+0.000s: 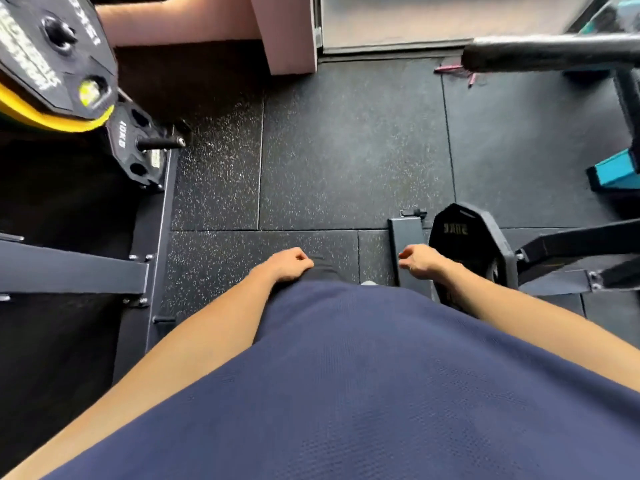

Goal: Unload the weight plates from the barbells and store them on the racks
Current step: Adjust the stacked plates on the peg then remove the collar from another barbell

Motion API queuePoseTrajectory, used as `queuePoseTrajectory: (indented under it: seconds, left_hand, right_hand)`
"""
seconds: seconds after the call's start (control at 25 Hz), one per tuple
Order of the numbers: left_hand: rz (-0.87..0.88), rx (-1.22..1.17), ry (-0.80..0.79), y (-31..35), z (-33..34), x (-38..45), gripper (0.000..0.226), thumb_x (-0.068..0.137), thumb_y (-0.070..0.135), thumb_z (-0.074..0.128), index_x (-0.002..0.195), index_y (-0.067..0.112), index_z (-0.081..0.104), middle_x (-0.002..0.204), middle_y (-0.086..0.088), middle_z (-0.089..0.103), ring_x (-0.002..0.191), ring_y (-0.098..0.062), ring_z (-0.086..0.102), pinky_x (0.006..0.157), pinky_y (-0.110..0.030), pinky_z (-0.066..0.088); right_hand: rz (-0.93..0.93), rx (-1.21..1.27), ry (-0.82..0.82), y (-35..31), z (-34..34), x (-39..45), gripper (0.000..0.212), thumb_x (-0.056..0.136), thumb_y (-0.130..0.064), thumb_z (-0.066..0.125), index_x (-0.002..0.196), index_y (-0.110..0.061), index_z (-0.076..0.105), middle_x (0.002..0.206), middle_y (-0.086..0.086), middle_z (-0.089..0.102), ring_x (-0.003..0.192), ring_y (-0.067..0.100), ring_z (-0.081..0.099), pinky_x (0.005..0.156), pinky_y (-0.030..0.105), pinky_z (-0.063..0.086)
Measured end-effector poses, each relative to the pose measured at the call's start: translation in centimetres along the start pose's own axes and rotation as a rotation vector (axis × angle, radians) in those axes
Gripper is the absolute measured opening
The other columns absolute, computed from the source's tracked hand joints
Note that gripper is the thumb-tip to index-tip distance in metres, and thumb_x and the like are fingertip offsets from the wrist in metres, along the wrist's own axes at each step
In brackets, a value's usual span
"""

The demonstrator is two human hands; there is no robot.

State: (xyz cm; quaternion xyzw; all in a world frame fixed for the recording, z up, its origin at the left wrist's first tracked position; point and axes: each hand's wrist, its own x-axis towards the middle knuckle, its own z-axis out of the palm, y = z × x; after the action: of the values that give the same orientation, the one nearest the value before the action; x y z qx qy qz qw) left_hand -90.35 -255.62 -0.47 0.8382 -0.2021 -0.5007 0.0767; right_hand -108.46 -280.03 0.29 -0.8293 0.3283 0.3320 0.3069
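Head view: weight plate [464, 244] just beside right hand [420, 263].

"10KG" on small black plate [133, 147]

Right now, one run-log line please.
left hand: idle, empty | right hand: idle, empty | 10kg plate: on rack peg | black plate: upright by right hand

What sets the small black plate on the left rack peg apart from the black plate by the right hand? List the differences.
The small black plate hangs on a rack peg, off the floor; the large black plate stands on edge at floor level. The small one has round cut-out holes and reads as a 10 marking; the large one is thick and angular, its marking blurred. Both are black, and neither the left hand nor the right hand holds one.
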Motion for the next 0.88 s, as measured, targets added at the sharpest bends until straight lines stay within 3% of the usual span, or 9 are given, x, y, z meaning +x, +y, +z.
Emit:
queuePoseTrajectory:
  seconds: [0.04,0.12,0.24,0.32,0.48,0.72,0.88]
  left_hand:
    - [-0.008,-0.016,0.011,0.7,-1.4,1.0,0.029,0.088,0.045,0.054,0.11,0.028,0.062,0.128,0.002,0.06,0.114,-0.019,0.054,0.099,-0.031,0.04]
    - [-0.024,-0.036,-0.01,2.0,-4.1,3.2,0.033,0.09,0.043,0.054,0.116,0.024,0.062,0.129,0.0,0.059,0.115,-0.021,0.054,0.094,-0.029,0.038]
    - [-0.049,-0.006,-0.09,3.1,-8.4,7.7,0.033,0.091,0.042,0.053,0.116,0.022,0.062,0.127,-0.002,0.06,0.105,-0.019,0.054,0.084,-0.027,0.037]
    - [-0.055,-0.006,-0.117,3.3,-12.1,11.0,0.032,0.089,0.043,0.053,0.113,0.024,0.062,0.127,-0.001,0.06,0.106,-0.018,0.055,0.088,-0.029,0.04]
    - [-0.061,-0.011,-0.139,4.0,-21.4,16.0,0.035,0.09,0.048,0.05,0.116,0.028,0.06,0.128,0.002,0.057,0.111,-0.02,0.053,0.093,-0.034,0.041]
    - [-0.093,-0.137,-0.039,4.3,-34.1,22.1,0.034,0.094,0.048,0.046,0.116,0.022,0.055,0.096,-0.001,0.06,0.082,-0.018,0.054,0.072,-0.033,0.039]
    - [-0.199,-0.376,0.046,3.7,-37.3,23.4,0.032,0.094,0.048,0.046,0.114,0.025,0.053,0.106,0.001,0.056,0.097,-0.019,0.053,0.08,-0.035,0.038]
  right_hand:
    - [-0.005,-0.004,-0.006,-0.5,-1.4,1.7,0.033,0.094,-0.018,0.054,0.121,0.0,0.063,0.127,0.016,0.063,0.109,0.028,0.06,0.084,0.03,0.047]
    - [-0.015,0.0,-0.024,-1.5,-4.1,5.0,0.034,0.094,-0.018,0.056,0.122,-0.001,0.062,0.129,0.016,0.062,0.116,0.029,0.059,0.093,0.031,0.045]
    - [-0.002,-0.023,-0.058,-3.5,-7.5,10.0,0.032,0.094,-0.019,0.054,0.118,-0.001,0.064,0.126,0.017,0.064,0.118,0.03,0.058,0.095,0.032,0.045]
    - [0.013,-0.043,-0.085,-5.7,-10.1,13.5,0.031,0.094,-0.02,0.053,0.116,-0.002,0.066,0.125,0.017,0.064,0.117,0.03,0.058,0.089,0.029,0.043]
    - [0.065,-0.022,-0.073,-11.0,-16.4,19.3,0.032,0.094,-0.018,0.054,0.12,-0.001,0.064,0.128,0.015,0.063,0.12,0.028,0.057,0.098,0.031,0.042]
    - [0.007,-0.11,-0.039,-19.9,-27.5,28.0,0.033,0.094,-0.021,0.056,0.119,-0.002,0.065,0.127,0.014,0.064,0.118,0.03,0.059,0.098,0.032,0.045]
    - [-0.136,-0.261,-0.08,-26.6,-32.8,33.5,0.034,0.092,-0.022,0.055,0.113,0.004,0.064,0.119,0.021,0.066,0.11,0.037,0.061,0.095,0.041,0.048]
